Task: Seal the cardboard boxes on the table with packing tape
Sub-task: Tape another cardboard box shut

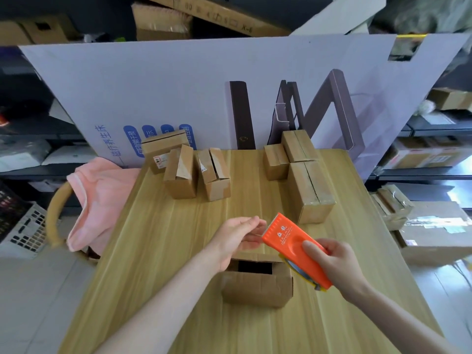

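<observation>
The right hand's (334, 261) fingers curl round a smooth orange plastic tape dispenser (293, 247), thumb on its flat top. The left hand's (237, 237) fingers are nearly closed at the dispenser's toothed edge, pinching a thin clear strip of tape (260, 235). Below them a small brown cardboard box (256, 284), its top unsealed, sits on the pale wood-grain desk (153, 251).

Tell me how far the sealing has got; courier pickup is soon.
Three boxes at back right look taped shut. In hand: the right grip holds the orange tape dispenser, the left grip at its toothed edge, over the open near box. Left: that box and three loose-flapped boxes at back left.
</observation>
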`<state>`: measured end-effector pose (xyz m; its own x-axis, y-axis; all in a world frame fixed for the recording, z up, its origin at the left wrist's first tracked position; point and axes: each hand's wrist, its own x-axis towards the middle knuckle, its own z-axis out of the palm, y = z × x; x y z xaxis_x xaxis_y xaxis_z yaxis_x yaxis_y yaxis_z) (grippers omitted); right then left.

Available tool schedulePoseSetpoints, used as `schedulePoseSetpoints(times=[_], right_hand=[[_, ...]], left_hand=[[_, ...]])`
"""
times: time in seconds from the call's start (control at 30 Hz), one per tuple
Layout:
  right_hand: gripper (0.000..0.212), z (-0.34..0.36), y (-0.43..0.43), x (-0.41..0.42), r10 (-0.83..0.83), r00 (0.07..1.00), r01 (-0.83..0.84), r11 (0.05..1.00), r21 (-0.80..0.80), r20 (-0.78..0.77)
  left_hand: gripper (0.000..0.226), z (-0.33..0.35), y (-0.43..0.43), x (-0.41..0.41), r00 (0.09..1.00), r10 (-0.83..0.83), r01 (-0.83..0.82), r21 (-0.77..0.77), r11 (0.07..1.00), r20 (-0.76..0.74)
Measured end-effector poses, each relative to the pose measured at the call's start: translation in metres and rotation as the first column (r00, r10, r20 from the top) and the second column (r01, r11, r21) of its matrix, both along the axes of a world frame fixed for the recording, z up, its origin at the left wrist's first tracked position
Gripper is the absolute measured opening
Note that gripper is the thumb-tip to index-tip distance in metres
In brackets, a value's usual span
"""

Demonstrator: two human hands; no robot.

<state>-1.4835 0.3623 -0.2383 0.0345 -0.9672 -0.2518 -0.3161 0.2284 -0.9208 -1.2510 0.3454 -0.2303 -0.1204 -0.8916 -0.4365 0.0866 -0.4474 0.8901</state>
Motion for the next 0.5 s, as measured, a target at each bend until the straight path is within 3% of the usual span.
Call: schedulePoseSetpoints(times=[0.23, 0.33, 0.5], right_hand=[[0.02, 0.005, 0.001, 0.003, 0.074, 0.997, -0.074, 0.997, -0.018, -0.013], [0.029, 0.008, -0.001, 0.007, 0.098, 0.995, -0.098, 0.995, -0.025, -0.015], [0.02, 0.014, -0.007, 0.021, 0.16, 0.981, -0.167, 0.984, -0.059, -0.106]], left_hand=[[0.011, 0.002, 0.002, -0.008, 0.992, 0.057, -0.063, 0.056, 0.996, 0.109], [0.011, 0.001, -0.001, -0.007, 0.968, 0.139, -0.15, 0.039, 0.988, 0.209], [0.02, -0.003, -0.005, -0.001, 0.905, 0.264, -0.288, 0.025, 0.957, 0.332]])
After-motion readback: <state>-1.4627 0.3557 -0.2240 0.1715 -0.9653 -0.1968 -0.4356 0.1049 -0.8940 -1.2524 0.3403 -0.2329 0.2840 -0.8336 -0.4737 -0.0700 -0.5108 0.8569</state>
